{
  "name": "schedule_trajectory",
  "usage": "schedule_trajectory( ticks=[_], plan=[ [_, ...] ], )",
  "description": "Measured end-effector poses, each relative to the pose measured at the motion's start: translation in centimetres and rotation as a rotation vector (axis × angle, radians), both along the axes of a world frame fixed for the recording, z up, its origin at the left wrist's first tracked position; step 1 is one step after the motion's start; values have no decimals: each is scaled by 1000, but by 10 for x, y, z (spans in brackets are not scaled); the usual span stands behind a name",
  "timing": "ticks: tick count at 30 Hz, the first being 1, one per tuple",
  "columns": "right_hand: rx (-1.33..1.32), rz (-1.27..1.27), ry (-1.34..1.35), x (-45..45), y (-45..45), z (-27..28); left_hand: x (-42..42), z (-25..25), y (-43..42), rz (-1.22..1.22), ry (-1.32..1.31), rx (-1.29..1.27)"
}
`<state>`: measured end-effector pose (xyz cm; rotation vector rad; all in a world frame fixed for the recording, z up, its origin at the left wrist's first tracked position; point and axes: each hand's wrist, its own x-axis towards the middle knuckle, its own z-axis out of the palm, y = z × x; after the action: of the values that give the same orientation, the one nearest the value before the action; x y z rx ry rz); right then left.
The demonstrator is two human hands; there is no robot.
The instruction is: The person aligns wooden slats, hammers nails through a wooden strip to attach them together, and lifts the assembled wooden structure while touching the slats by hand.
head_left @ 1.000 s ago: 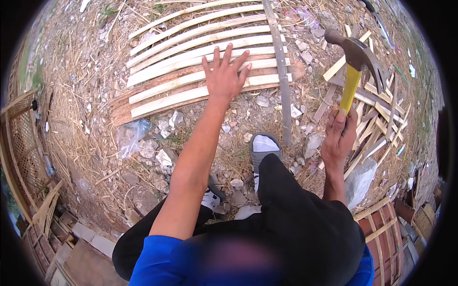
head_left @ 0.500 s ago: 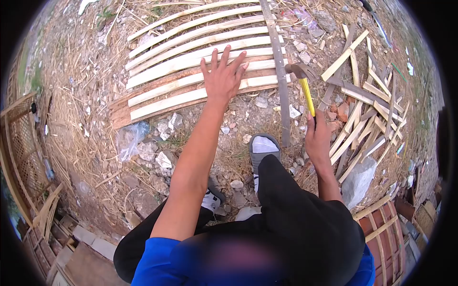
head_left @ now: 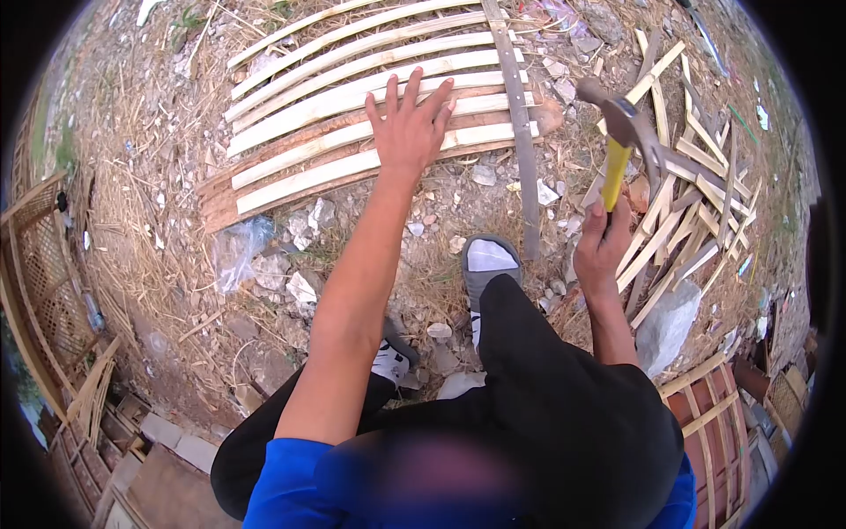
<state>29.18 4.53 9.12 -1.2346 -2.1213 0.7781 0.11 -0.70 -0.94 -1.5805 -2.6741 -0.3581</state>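
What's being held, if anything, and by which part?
A hammer, in the right hand, by the lower part of its handle; the left hand grips nothing.

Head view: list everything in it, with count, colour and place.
Hammer: one, yellow handle, dark head, right hand's grip
Slats: several, pale, under the left hand
Crossing strip: one, grey-brown, across the slats' right ends
Board: one, reddish brown, beneath the nearest slats
Strip pile: many, pale and grey, right
Plastic bag: one, clear, below the slats
Large rock: one, pale grey, below the pile
Lattice panel: one, brown, far left
Reddish panel: one, lower right
Small stones, straw: uncountable, grey and tan, ground
Sandals: two, grey, lower centre
Left hand: one, bare, on the slats
Right hand: one, bare, around the handle
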Motion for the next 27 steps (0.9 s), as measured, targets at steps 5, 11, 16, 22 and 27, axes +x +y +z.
schedule_trajectory(
  ticks=[5,11,16,22,27],
  plan=[
    [-287,-54,-420,1,5,-9,-2,-1,-2,4,-36,-20],
    [-121,5,-306,-2,-4,-1,-1,0,1,6,-28,-45],
    [-167,59,-421,-1,-9,-21,-1,-1,1,0,-32,-25],
    [-90,32,303,-12,7,53,-1,-3,1,-4,-20,14],
    [-103,167,-396,10,1,-40,1,-1,0,-13,-20,30]
  ],
)
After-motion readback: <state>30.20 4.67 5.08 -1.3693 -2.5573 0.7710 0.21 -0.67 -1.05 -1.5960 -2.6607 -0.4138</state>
